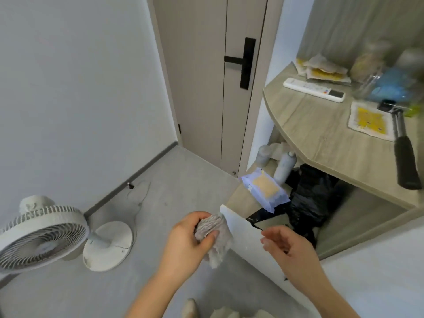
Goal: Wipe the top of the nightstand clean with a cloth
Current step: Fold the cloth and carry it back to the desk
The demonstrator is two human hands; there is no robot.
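Note:
A crumpled grey cloth (216,237) is bunched in my left hand (183,239), low in the middle of the view, beside the white front of the nightstand. My right hand (286,246) hovers just right of it with fingers loosely curled and nothing in them. The nightstand's light wood top (305,120) lies up and to the right, well above both hands. On it rest a white remote (314,90), a hammer (401,143), a yellow-printed pad (369,120) and more pads at the back.
A wipes pack (266,191), two bottles (284,167) and a black plastic bag (307,198) fill the shelf under the top. A white floor fan (41,235) stands at the left. A closed door (218,76) is ahead. Blurred bottles crowd the top's right end.

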